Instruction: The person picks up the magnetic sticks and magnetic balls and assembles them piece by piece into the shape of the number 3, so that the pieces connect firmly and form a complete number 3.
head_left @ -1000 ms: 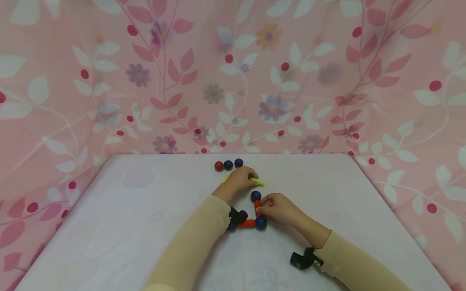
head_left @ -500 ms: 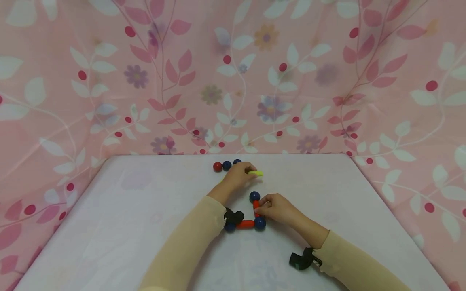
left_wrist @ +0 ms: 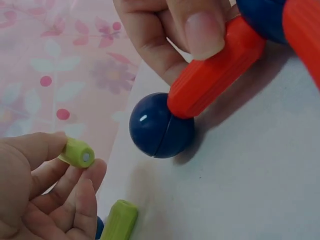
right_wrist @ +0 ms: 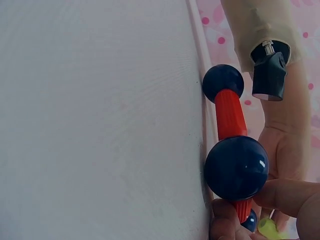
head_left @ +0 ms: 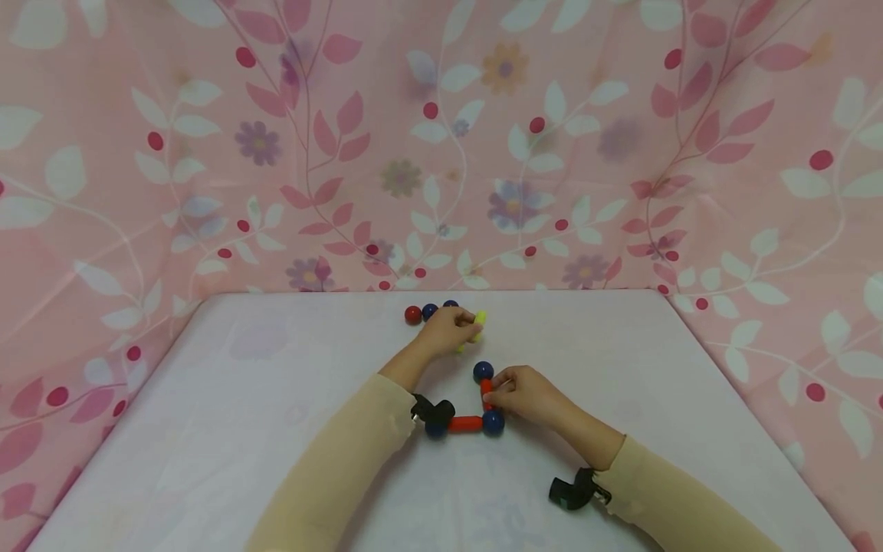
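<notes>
In the head view my left hand (head_left: 444, 331) pinches a yellow-green magnetic rod (head_left: 480, 323) between thumb and fingers. The left wrist view shows that rod's round metal end facing the camera, and a second yellow-green rod (left_wrist: 120, 221) on the table below the hand. My right hand (head_left: 527, 392) pinches an upper red magnetic rod (head_left: 487, 389). This rod joins a far blue ball (head_left: 484, 372) to a corner blue ball (head_left: 493, 422). From the corner a second red rod (head_left: 466, 424) runs left to another blue ball (head_left: 436, 429), partly hidden by the left wrist camera.
Behind my left hand, a red ball (head_left: 412, 315) and two blue balls, one of them a middle ball (head_left: 431, 312), sit in a row near the back of the white table (head_left: 297, 429). A pink floral cloth (head_left: 441, 153) hangs behind the table.
My left hand has lifted the yellow-green rod slightly away from me and turned it from lying sideways to pointing away. The right hand keeps its grip in place.
</notes>
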Tool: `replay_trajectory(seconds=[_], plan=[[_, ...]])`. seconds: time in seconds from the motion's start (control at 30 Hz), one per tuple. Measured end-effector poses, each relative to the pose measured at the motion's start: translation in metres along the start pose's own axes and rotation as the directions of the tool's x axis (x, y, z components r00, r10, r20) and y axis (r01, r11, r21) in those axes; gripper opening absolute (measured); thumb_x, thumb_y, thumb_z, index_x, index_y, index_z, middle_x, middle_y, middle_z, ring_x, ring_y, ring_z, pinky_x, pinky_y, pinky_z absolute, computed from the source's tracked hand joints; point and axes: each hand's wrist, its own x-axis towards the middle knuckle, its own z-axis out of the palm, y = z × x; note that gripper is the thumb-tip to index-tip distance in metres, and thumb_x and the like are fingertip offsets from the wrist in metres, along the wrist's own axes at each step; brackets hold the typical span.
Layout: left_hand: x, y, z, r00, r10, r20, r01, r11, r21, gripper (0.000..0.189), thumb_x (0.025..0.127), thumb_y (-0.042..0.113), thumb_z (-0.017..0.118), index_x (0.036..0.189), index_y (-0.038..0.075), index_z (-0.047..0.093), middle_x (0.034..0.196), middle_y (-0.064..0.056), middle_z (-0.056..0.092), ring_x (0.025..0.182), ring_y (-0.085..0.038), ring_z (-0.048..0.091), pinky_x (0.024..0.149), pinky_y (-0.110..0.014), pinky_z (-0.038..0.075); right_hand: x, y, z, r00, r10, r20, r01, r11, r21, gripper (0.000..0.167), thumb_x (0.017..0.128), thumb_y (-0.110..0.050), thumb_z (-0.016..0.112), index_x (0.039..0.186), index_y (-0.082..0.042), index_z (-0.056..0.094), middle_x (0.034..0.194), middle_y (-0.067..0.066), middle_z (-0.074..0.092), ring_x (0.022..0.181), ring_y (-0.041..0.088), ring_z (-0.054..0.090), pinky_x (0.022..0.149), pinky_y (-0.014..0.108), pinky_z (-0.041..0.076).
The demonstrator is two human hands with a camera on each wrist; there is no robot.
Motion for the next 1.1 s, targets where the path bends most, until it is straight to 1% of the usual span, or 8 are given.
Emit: replay_trajectory(seconds=[0.1, 0.23, 0.3, 0.5, 0.63, 0.8, 0.93, 1.1], plan=[[-0.003, -0.001, 0.001, 0.999, -0.03, -0.023, 0.03, 0.999, -0.011, 0.033, 0.095, 0.03, 0.07, 0.116, 0.004, 0.069, 0.098, -0.005, 0.07, 0.085, -0.018, 0.067, 0.072, -0.028, 0.054, 0.0, 0.0, 0.001, 1.0, 0.006, -0.003, -0.006, 1.0, 0.001, 0.026, 0.09, -0.018, 0.076, 0.105, 0.001, 0.067, 0.074, 0.002, 0.068, 0.063, 0.014, 0.059, 0.058, 0.027, 0.047], [-0.006, -0.002, 0.005, 0.996, -0.059, -0.061, 0.06, 0.998, 0.004, 0.032, 0.093, 0.028, 0.072, 0.112, 0.003, 0.072, 0.094, -0.006, 0.071, 0.078, -0.016, 0.064, 0.072, -0.027, 0.054, 0.001, 0.001, 0.001, 1.0, 0.008, -0.003, -0.008, 1.0, 0.011, 0.025, 0.09, -0.018, 0.075, 0.105, 0.0, 0.067, 0.074, 0.002, 0.068, 0.063, 0.014, 0.06, 0.058, 0.027, 0.048], [-0.007, -0.001, 0.007, 0.995, -0.075, -0.068, 0.075, 0.997, -0.002, 0.031, 0.093, 0.027, 0.073, 0.111, 0.001, 0.072, 0.09, -0.007, 0.071, 0.077, -0.016, 0.064, 0.072, -0.027, 0.054, 0.0, 0.001, 0.0, 1.0, 0.002, 0.001, -0.002, 1.0, 0.012, 0.025, 0.09, -0.019, 0.075, 0.105, 0.001, 0.067, 0.074, 0.002, 0.068, 0.063, 0.014, 0.059, 0.057, 0.027, 0.047], [-0.008, 0.001, 0.014, 0.991, -0.117, -0.062, 0.115, 0.993, -0.026, 0.035, 0.093, 0.024, 0.073, 0.116, -0.001, 0.066, 0.087, -0.006, 0.071, 0.076, -0.016, 0.067, 0.075, -0.029, 0.055, -0.002, 0.002, -0.002, 1.0, -0.01, 0.001, 0.01, 1.0, -0.001, 0.026, 0.09, -0.02, 0.076, 0.104, 0.0, 0.068, 0.07, 0.002, 0.066, 0.06, 0.014, 0.055, 0.055, 0.027, 0.044], [-0.008, 0.003, 0.016, 0.99, -0.124, -0.07, 0.125, 0.992, 0.006, 0.035, 0.092, 0.025, 0.073, 0.117, 0.001, 0.066, 0.085, -0.005, 0.072, 0.077, -0.016, 0.066, 0.076, -0.03, 0.054, -0.001, 0.002, -0.001, 1.0, -0.012, 0.0, 0.012, 1.0, -0.003, 0.025, 0.09, -0.02, 0.075, 0.103, 0.0, 0.068, 0.069, 0.002, 0.066, 0.06, 0.014, 0.055, 0.056, 0.027, 0.044], [-0.008, 0.002, 0.018, 0.988, -0.145, -0.055, 0.147, 0.989, 0.021, 0.036, 0.093, 0.027, 0.073, 0.119, 0.003, 0.065, 0.086, -0.004, 0.071, 0.076, -0.015, 0.067, 0.074, -0.029, 0.054, 0.0, 0.002, -0.001, 1.0, -0.011, -0.003, 0.011, 1.0, 0.002, 0.025, 0.09, -0.019, 0.075, 0.103, 0.0, 0.067, 0.07, 0.002, 0.066, 0.061, 0.014, 0.056, 0.057, 0.028, 0.045], [-0.008, -0.001, 0.019, 0.989, -0.145, -0.032, 0.146, 0.989, 0.015, 0.037, 0.093, 0.028, 0.072, 0.121, 0.005, 0.063, 0.089, -0.005, 0.069, 0.075, -0.015, 0.066, 0.073, -0.028, 0.055, 0.001, 0.001, 0.0, 1.0, -0.004, -0.007, 0.004, 1.0, 0.005, 0.023, 0.09, -0.018, 0.075, 0.103, 0.0, 0.068, 0.07, 0.002, 0.067, 0.061, 0.014, 0.055, 0.056, 0.027, 0.045], [-0.009, -0.003, 0.02, 0.99, -0.138, -0.009, 0.139, 0.99, 0.01, 0.034, 0.093, 0.026, 0.073, 0.118, 0.005, 0.064, 0.087, -0.005, 0.069, 0.075, -0.016, 0.066, 0.073, -0.029, 0.055, 0.001, 0.0, 0.001, 1.0, 0.0, -0.01, 0.0, 1.0, 0.005, 0.022, 0.09, -0.017, 0.075, 0.103, 0.0, 0.068, 0.071, 0.002, 0.067, 0.061, 0.014, 0.056, 0.056, 0.027, 0.045]])
